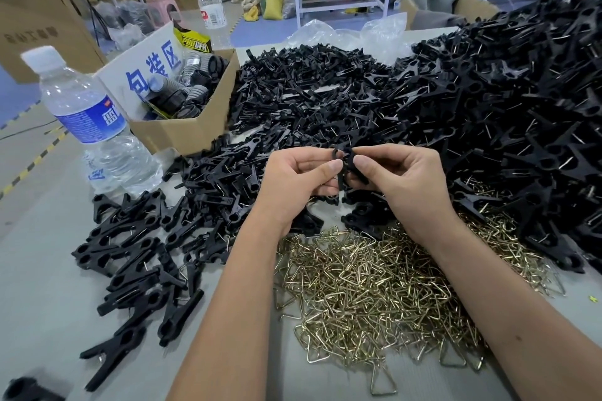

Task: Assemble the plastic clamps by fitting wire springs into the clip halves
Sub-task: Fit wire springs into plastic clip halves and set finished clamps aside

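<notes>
My left hand and my right hand meet above the table's middle, both pinching black plastic clip halves held together between the thumbs and fingers. Whether a spring sits in them I cannot tell. Below my wrists lies a heap of brass-coloured wire springs. A wide mound of loose black clip halves spreads behind my hands. Assembled black clamps lie scattered at the left, and a tall pile of them rises at the right.
A clear water bottle stands at the left near the table's edge. A cardboard box of black parts sits behind it, with a second bottle beyond. Crumpled clear plastic bags lie at the back.
</notes>
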A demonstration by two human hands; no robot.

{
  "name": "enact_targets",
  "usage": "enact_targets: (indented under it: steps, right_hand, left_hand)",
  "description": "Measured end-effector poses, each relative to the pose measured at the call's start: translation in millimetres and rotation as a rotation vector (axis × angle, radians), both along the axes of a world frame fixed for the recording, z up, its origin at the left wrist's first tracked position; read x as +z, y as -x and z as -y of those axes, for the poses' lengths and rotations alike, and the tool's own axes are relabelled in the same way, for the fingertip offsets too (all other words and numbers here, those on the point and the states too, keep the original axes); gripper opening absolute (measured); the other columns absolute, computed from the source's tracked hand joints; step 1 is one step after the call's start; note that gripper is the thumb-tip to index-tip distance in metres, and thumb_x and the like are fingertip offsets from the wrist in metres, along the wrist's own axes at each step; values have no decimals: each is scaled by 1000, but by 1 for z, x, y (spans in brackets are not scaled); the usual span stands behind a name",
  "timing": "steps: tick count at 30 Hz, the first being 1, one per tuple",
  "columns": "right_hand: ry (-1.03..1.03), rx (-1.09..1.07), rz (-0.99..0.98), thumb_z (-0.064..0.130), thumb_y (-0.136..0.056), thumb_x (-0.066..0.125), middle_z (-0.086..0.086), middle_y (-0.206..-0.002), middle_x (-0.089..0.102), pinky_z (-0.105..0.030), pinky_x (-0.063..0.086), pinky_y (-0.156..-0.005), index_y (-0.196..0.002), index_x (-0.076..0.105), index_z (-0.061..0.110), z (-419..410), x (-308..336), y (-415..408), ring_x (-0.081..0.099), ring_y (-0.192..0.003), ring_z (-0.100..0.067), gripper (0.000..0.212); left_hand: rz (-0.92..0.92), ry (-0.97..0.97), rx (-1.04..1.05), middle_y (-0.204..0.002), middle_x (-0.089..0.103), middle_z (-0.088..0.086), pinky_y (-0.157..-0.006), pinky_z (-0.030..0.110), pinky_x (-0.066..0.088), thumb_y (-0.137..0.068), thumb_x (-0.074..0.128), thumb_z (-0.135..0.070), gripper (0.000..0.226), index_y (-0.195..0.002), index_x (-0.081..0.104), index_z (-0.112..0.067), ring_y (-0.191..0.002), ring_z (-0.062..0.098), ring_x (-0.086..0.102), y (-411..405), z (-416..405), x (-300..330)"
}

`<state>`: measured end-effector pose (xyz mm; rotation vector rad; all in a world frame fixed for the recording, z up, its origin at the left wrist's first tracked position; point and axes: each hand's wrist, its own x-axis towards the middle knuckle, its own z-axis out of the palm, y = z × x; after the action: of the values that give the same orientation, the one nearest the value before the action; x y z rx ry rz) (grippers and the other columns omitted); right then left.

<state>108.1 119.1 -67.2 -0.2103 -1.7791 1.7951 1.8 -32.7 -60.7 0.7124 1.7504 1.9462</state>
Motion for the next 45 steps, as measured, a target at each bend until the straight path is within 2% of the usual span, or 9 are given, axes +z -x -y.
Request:
enact_targets:
  steps: [7, 20, 28, 31, 34, 39, 41, 43, 45]
  right_hand:
    - [4, 20, -4, 3, -91, 77, -11, -89, 80, -30, 64, -72, -103, 79, 4, 1, 1, -1, 79, -80, -30, 13]
    - [97, 26, -37, 11, -90, 80, -14, -90, 79, -29, 63, -70, -97, 83, 14, -2, 0, 0, 78, -77, -31, 8]
    - [41, 46, -4, 8, -90, 79, -13, -92, 80, -30, 63, -71, -101, 81, 7, -1, 2, -1, 79, -81, -33, 11]
    - [31, 63, 11, 8, -91, 78, -13, -89, 80, -28, 62, -69, -99, 82, 11, -2, 4, -3, 78, -79, -29, 10]
    - [32, 113, 11, 10, -89, 79, -16, -82, 77, -24, 57, -61, -93, 83, 11, -3, 8, -4, 74, -70, -25, 6]
    - [60, 125, 47, 22, -85, 82, -14, -78, 76, -24, 54, -53, -89, 79, 9, -4, 12, -5, 72, -64, -23, 13]
    - [-56, -13, 73, 26, -91, 79, -10, -83, 77, -26, 55, -53, -93, 74, 11, -4, 13, -4, 73, -66, -22, 16]
    - [-338, -132, 111, 30, -94, 77, 0, -79, 75, -22, 53, -55, -91, 71, 19, -5, 14, -5, 70, -65, -13, 12]
    - [-702, -23, 185, 34, -90, 77, 15, -77, 70, -17, 51, -65, -87, 73, 28, -2, 17, -7, 66, -73, -4, 8]
  left_hand:
    - [1, 1, -18, -86, 78, 16, -63, 21, 60, -91, 75, -2, 17, -107, 79, -3, -68, 15, 70, 0, -1, -2]
    - [79, -33, -19, -82, 78, 11, -62, 22, 61, -91, 75, -8, 14, -104, 79, -5, -64, 12, 71, 0, -1, 0]
    - [63, -43, -48, -84, 78, 16, -62, 22, 61, -89, 77, -9, 11, -99, 81, -9, -64, 14, 72, -2, -2, 1]
    - [69, -47, -62, -88, 79, 16, -62, 21, 61, -80, 81, -16, 30, -109, 79, -8, -64, 15, 72, -3, -1, 3]
    - [60, -63, -113, -89, 77, 8, -65, 22, 61, -77, 82, -16, 48, -124, 75, -20, -69, 17, 73, -1, 2, 5]
    - [-6, -81, -147, -94, 76, 15, -63, 23, 62, -72, 85, -10, 26, -98, 82, -16, -71, 24, 76, 0, 6, 7]
    - [7, -118, -103, -93, 76, 14, -66, 25, 63, -69, 86, -10, 23, -91, 80, -15, -74, 26, 76, 3, 9, 7]
    - [28, -176, -31, -89, 77, 10, -68, 25, 63, -69, 85, -8, 21, -87, 77, -13, -75, 24, 77, 9, 14, 7]
    - [58, -242, 28, -87, 76, 7, -70, 25, 63, -68, 85, -5, 21, -84, 75, -14, -77, 23, 77, 15, 18, 7]
